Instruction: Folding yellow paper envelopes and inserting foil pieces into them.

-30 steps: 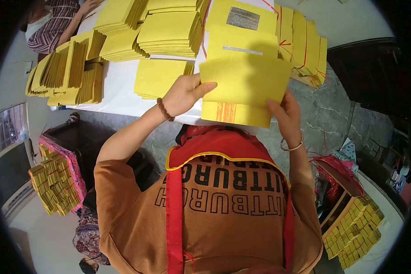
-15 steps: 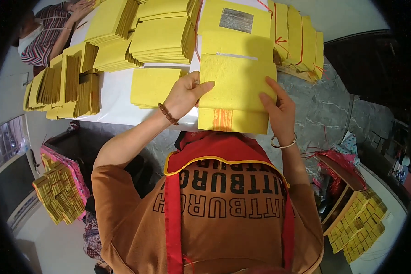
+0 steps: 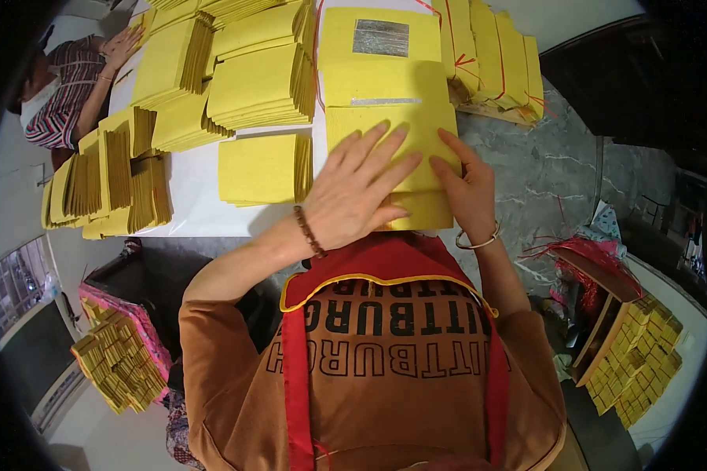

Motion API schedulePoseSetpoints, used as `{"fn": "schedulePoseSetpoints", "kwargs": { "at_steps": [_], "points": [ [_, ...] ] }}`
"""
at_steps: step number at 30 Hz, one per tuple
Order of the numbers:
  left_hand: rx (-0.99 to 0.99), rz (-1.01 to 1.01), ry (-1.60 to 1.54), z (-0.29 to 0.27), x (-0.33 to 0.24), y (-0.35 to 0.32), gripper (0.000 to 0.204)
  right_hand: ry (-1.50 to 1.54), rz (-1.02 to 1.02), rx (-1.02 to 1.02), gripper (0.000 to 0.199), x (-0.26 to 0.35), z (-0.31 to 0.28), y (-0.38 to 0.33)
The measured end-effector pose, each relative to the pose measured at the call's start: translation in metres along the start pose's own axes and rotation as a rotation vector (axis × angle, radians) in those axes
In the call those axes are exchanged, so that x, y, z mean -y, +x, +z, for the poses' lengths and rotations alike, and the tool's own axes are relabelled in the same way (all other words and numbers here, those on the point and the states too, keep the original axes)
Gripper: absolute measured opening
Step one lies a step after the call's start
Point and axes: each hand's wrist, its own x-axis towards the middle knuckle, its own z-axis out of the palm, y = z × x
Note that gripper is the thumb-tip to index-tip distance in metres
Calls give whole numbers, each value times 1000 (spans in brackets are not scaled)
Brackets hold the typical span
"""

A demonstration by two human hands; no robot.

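1. White surface [image 3: 200, 208]: carries yellow stacks [image 3: 259, 85].
2. Yellow sheet [image 3: 428, 127]: near edge of surface, in front of wearer, partly under left hand.
3. Left hand [image 3: 357, 184]: flat on sheet, fingers spread.
4. Right hand [image 3: 471, 188]: at sheet's right edge, thumb and forefinger apart; can't tell if gripping.

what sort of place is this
Probably a small workshop for paper goods. Stacks of folded yellow sheets crowd a white-topped table, bundles tied with red string stand to the right, and another person has hands at the table's far left.
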Motion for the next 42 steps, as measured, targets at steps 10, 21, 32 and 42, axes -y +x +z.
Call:
{"fn": "schedulePoseSetpoints", "kwargs": {
  "at_steps": [10,21,32,42],
  "points": [
    [144,32,137,33,10,-11,75,-647,-276,-47,43,15,-7,-26],
    [110,-18,38,32,11,-9,63,-809,-604,228,51,-23,-7,-52],
    [120,-50,237,14,9,8,45,19,-289,83,36,-11,-31,-27],
    [-150,-225,428,-8,122,-148,52,-44,-393,-1,27,-18,-31,-21]
  ]
}}
